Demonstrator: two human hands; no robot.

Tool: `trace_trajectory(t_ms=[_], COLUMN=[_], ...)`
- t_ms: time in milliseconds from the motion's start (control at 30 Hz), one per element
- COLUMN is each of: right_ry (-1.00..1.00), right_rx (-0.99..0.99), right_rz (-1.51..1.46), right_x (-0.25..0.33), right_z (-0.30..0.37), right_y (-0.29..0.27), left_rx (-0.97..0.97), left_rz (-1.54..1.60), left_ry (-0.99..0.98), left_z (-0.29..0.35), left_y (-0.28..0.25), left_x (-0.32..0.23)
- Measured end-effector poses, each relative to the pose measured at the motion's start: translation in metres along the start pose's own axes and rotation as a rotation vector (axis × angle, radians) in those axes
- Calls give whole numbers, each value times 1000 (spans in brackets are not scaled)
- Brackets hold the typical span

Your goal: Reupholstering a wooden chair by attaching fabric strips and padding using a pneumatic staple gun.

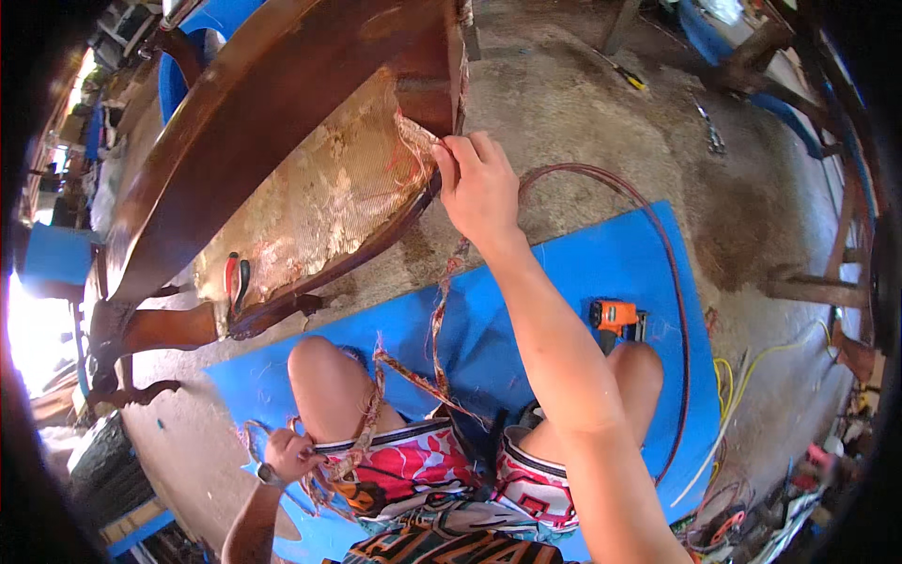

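Note:
A dark wooden furniture frame [282,103] with a worn, woven tan panel [329,179] fills the upper left. My right hand [479,183] is closed at the panel's right edge, pinching frayed fabric trim [415,136] that has come partly loose there. A ragged, threadbare fabric strip [437,329] hangs from below that hand and loops across my lap. Low on the left, my left hand [289,456] is closed around a bunched part of the strip, beside my knee. Red-and-black handled pliers [236,280] rest at the panel's lower left corner, their jaws not clearly visible.
I sit over a blue mat [554,273]. An orange pneumatic stapler [615,313] lies by my right knee, with a dark red hose [672,282] curving past it. A yellow-handled screwdriver [631,77] lies on the concrete floor [564,113]. Wooden furniture legs [817,291] stand at right.

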State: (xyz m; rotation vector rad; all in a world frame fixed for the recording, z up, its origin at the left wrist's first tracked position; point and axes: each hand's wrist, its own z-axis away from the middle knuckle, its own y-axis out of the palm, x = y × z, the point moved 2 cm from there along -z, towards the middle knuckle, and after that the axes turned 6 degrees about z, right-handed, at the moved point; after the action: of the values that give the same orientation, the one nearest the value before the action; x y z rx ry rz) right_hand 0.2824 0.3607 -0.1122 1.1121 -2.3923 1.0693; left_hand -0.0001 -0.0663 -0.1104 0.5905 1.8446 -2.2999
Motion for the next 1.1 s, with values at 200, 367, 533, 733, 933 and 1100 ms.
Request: trace_trajectory(t_ms=[200,367,533,733,933,1100], right_ry=[-64,-88,-125,-137,-93,-68], right_rx=[21,91,130,30,27,78], right_rz=[-128,-78,-91,-129,-95,-111], right_x=[-20,-34,-44,-30,-38,-36], right_z=[-5,-2,-3,-10,-6,-3], right_y=[-3,0,-5,-8,5,11], left_rx=[-191,-141,-688,-162,-740,-458], left_rz=[174,-88,244,-174,46,399], left_ry=[-274,-419,-998,-363,100,53], left_z=[-42,-60,-77,-190,-369,-457], left_y=[-26,-5,-98,-128,-125,-86], left_x=[-126,-157,-60,-107,-130,-71])
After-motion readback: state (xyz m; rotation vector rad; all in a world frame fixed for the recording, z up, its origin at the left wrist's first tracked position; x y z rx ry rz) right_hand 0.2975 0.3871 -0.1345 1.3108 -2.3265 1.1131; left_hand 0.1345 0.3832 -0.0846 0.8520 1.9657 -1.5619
